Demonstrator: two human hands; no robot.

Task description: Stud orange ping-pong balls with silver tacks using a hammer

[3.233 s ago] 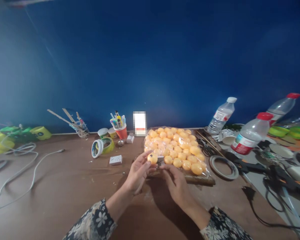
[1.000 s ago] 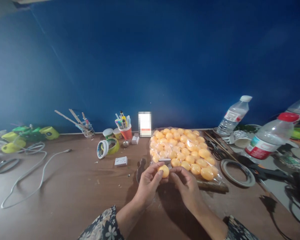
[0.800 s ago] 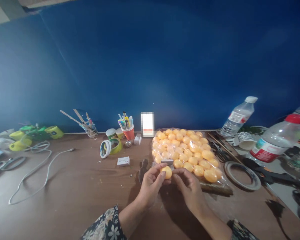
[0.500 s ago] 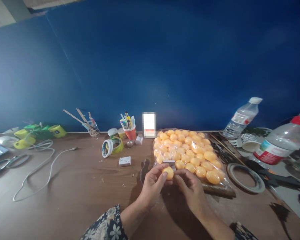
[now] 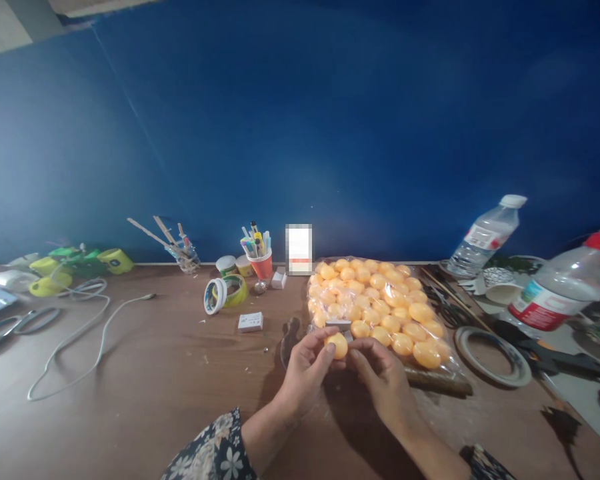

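Observation:
Between the thumb and fingers of my left hand [image 5: 305, 367] is an orange ping-pong ball [image 5: 337, 347], held just above the brown table. My right hand [image 5: 383, 377] is close by on the ball's right, thumb and index finger pinched together. Whatever is in that pinch, if anything, is too small to make out. Just behind the ball shows a small, pale, flat-edged item [image 5: 339, 325], partly hidden. Past my hands lies a clear plastic bag [image 5: 350, 261] filled with many more orange ping-pong balls.
A small white box [image 5: 251, 322], tape rolls [image 5: 215, 297] and a red cup of pens [image 5: 263, 267] stand left of the bag. A white cable [image 5: 100, 347] trails at far left. On the right are a tape ring [image 5: 493, 357], scissors [image 5: 450, 313] and plastic bottles [image 5: 540, 307].

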